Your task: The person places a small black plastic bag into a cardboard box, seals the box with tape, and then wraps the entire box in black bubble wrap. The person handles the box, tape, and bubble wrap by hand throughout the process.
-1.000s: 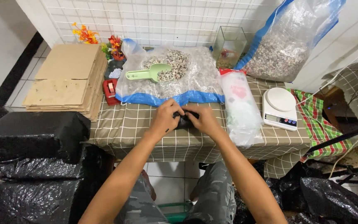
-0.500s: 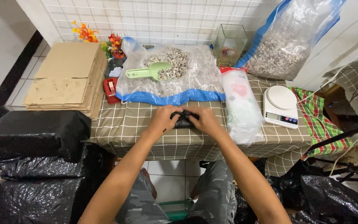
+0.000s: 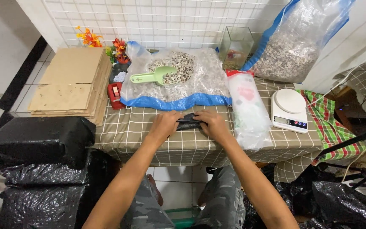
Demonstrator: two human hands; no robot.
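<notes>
My left hand [image 3: 164, 126] and my right hand [image 3: 212, 124] both grip a small black plastic bag [image 3: 188, 122] on the checked tablecloth [image 3: 183, 146]. The bag is bunched between my fingers and mostly hidden by them. Just beyond my hands lies a large clear sack with a blue edge [image 3: 174, 80], holding gravel [image 3: 178, 68] and a green scoop [image 3: 154, 77].
A white kitchen scale [image 3: 290, 110] and a roll of clear bags [image 3: 247, 109] sit to the right. Flat cardboard [image 3: 70, 82], a red object [image 3: 115, 92] and fake flowers [image 3: 90, 38] lie left. A glass tank [image 3: 235, 44] and tall gravel sack [image 3: 293, 46] stand behind. Black bags [image 3: 37, 144] pile around the floor.
Both hands stay on the black bag and have shifted only slightly while handling it. Nothing else has moved.
</notes>
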